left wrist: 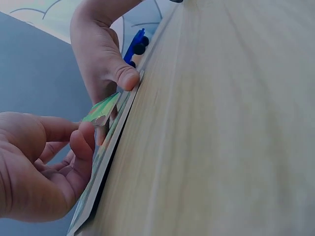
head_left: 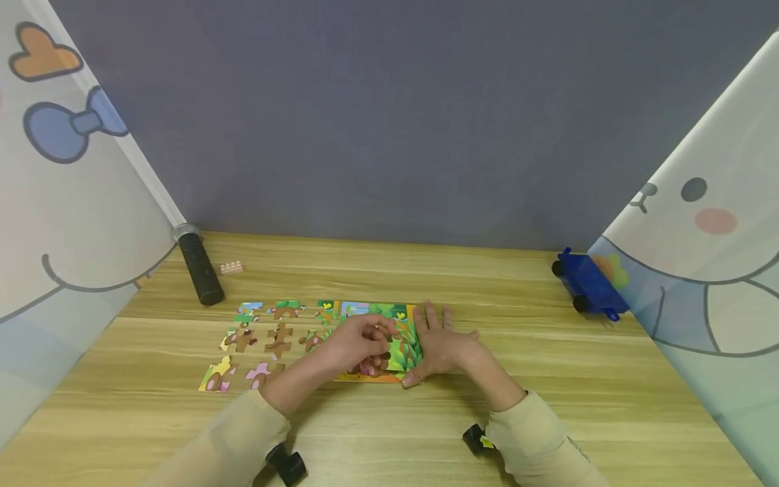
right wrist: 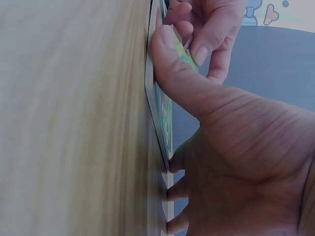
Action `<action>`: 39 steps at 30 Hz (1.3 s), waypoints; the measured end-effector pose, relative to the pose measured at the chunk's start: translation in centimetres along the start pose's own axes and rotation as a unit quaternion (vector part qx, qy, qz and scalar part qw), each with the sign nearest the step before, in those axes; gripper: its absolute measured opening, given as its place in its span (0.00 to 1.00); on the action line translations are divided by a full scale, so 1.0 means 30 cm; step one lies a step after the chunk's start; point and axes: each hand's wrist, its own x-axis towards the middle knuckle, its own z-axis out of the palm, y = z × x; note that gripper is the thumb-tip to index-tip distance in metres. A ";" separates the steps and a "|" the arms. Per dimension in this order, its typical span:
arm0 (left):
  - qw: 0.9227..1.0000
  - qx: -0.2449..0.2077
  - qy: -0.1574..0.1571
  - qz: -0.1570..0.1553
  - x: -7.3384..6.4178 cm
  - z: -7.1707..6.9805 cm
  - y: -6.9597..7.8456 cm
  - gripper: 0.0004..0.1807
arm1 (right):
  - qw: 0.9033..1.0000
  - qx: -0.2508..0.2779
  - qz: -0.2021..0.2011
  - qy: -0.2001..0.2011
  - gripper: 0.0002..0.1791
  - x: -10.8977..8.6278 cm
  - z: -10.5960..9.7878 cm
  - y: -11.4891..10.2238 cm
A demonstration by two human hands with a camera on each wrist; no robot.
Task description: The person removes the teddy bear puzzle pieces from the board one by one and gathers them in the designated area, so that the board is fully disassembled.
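A jigsaw board (head_left: pixel 409 352) with a leafy green picture lies on the wooden table in front of me. My left hand (head_left: pixel 356 341) is over its middle and pinches a green puzzle piece (left wrist: pixel 104 110) between thumb and fingers. The piece is tilted above the board in the left wrist view. My right hand (head_left: pixel 443 348) rests at the board's right side with its fingers spread and straight. Its thumb (right wrist: pixel 167 39) lies against the near right corner. Loose puzzle pieces (head_left: pixel 279 339), several showing brown bear parts, are laid out in rows left of the board.
A blue toy cart (head_left: pixel 589 284) with black wheels stands at the far right. At the far left are a small pink toy brick (head_left: pixel 231 267) and a black-handled pole (head_left: pixel 201 267). A grey panel (head_left: pixel 389 122) rises behind the table, with printed white cloths on both sides.
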 end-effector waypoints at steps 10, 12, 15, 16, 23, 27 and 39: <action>0.999 0.027 0.022 0.018 -0.046 -0.056 -0.014 0.13 | 1.000 0.005 0.000 0.015 0.79 0.004 0.009 0.000; 0.999 0.035 0.032 0.017 -0.058 -0.070 -0.018 0.13 | 1.000 0.004 0.000 0.015 0.79 0.001 0.007 -0.001; 0.998 0.051 0.044 0.016 -0.077 -0.090 -0.019 0.13 | 1.000 0.001 0.001 0.013 0.79 -0.002 0.004 -0.001; 0.997 0.055 0.047 0.013 -0.083 -0.096 -0.019 0.13 | 1.000 0.000 0.001 0.012 0.79 -0.003 0.004 0.000; 0.996 0.064 0.056 0.000 -0.127 -0.134 -0.022 0.14 | 1.000 0.003 0.001 0.014 0.79 -0.002 0.007 0.001; 0.995 0.073 0.064 -0.005 -0.148 -0.156 -0.028 0.14 | 1.000 0.005 0.000 0.015 0.79 -0.002 0.006 0.000; 0.994 0.089 0.056 0.003 -0.225 -0.215 -0.035 0.14 | 1.000 0.008 0.000 0.013 0.78 -0.002 0.006 -0.001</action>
